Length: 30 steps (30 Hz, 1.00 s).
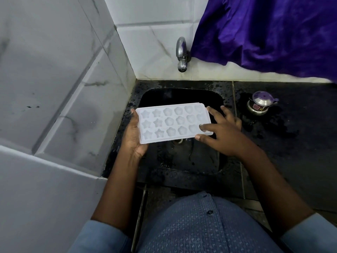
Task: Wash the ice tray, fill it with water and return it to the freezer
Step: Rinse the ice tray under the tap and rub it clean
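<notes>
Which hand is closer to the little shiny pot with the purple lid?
Right. The right hand touches the ice tray just left of the pot; the left hand holds the tray's opposite end, farther away.

White ice tray (173, 123) over sink (191, 161), gripped by left hand (134, 136)
</notes>
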Motion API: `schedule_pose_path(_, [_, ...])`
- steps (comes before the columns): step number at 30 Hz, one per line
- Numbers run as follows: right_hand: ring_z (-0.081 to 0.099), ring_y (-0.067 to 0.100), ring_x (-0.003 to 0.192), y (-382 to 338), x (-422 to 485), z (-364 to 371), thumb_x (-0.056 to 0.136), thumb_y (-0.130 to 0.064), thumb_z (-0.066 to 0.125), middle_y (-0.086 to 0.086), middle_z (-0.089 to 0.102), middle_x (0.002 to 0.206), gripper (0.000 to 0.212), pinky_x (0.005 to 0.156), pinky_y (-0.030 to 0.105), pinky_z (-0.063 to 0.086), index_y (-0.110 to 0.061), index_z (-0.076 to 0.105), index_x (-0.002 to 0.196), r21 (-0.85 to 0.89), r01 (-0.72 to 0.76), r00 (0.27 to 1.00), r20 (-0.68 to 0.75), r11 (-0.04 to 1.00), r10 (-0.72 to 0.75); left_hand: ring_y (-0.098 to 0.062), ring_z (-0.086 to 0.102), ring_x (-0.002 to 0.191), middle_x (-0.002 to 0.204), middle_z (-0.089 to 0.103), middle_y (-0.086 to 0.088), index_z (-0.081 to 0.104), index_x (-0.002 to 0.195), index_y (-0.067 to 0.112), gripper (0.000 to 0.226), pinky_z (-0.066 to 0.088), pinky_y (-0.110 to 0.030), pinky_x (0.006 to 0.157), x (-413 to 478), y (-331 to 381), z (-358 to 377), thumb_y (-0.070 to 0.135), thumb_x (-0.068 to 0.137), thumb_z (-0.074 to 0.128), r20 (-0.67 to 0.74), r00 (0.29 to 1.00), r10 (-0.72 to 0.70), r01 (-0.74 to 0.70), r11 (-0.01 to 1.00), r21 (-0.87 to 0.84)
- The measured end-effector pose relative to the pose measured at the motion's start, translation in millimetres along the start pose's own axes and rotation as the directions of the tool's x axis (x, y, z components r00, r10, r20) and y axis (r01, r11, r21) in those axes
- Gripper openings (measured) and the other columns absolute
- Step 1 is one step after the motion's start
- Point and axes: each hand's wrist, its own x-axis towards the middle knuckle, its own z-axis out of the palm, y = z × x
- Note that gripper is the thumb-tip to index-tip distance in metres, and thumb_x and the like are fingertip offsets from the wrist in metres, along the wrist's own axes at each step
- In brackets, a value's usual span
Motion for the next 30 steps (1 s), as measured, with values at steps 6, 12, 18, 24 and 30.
schedule_pose_path(6, [-0.007, 0.021, 0.158, 0.7, 0.2, 0.4, 0.083, -0.088, 0.037, -0.011, 0.013, 0.173, 0.06, 0.117, 0.054, 0.004, -0.045, 0.071, 0.106, 0.043, 0.011, 0.997, -0.076, 0.999, -0.008, -0.035, 0.074, 0.122, 0.138, 0.073, -0.017, 0.069, 0.136, 0.012, 0.075, 0.065, -0.048, 0.084, -1.4, -1.1, -2.1, 0.069, 0.109, 0.029, 0.002, 1.0, 0.0, 0.0, 1.0, 0.03])
schedule_pose_path(12, [-0.013, 0.019, 0.157, 0.1, -0.8, 0.2, 0.08, -0.09, 0.03, -0.008, 0.007, 0.175, 0.071, 0.118, 0.052, 0.0, -0.044, 0.072, 0.116, -0.005, 0.003, 1.0, 0.016, 1.0, -0.003, -0.036, 0.072, 0.125, 0.141, 0.071, -0.018, 0.066, 0.14, 0.011, 0.077, 0.065, -0.049, 0.086, 0.8, -1.0, -3.9, 0.07, 0.108, 0.028, 0.0, 1.0, -0.004, 0.004, 0.999, 0.04])
schedule_pose_path(18, [-0.013, 0.021, 0.157, -1.5, -0.2, -1.5, 0.081, -0.09, 0.033, -0.01, 0.004, 0.174, 0.062, 0.117, 0.057, 0.002, -0.043, 0.066, 0.105, -0.007, -0.001, 1.0, -0.005, 1.0, 0.001, -0.035, 0.073, 0.123, 0.139, 0.072, -0.017, 0.069, 0.137, 0.013, 0.075, 0.065, -0.049, 0.084, -0.1, -2.2, -4.0, 0.071, 0.108, 0.031, -0.015, 1.0, -0.006, 0.006, 1.0, 0.027])
schedule_pose_path(24, [-0.014, 0.02, 0.157, -4.1, -2.2, -3.1, 0.078, -0.09, 0.031, -0.009, 0.004, 0.175, 0.067, 0.118, 0.056, 0.001, -0.045, 0.069, 0.11, -0.014, -0.008, 0.999, 0.041, 1.0, 0.009, -0.035, 0.073, 0.123, 0.139, 0.072, -0.017, 0.065, 0.141, 0.011, 0.076, 0.065, -0.049, 0.084, -1.2, 0.5, -5.6, 0.07, 0.108, 0.031, -0.013, 1.0, -0.008, 0.008, 0.999, 0.034])
schedule_pose_path(30, [-0.013, 0.024, 0.157, -2.8, -1.7, -3.3, 0.081, -0.089, 0.036, -0.007, 0.004, 0.175, 0.066, 0.118, 0.055, 0.0, -0.044, 0.069, 0.117, -0.044, 0.004, 0.999, 0.046, 0.999, -0.002, -0.035, 0.072, 0.124, 0.141, 0.07, -0.018, 0.064, 0.142, 0.012, 0.075, 0.065, -0.049, 0.086, -1.2, 0.6, -6.1, 0.07, 0.108, 0.031, -0.006, 1.0, -0.015, 0.015, 1.0, 0.019])
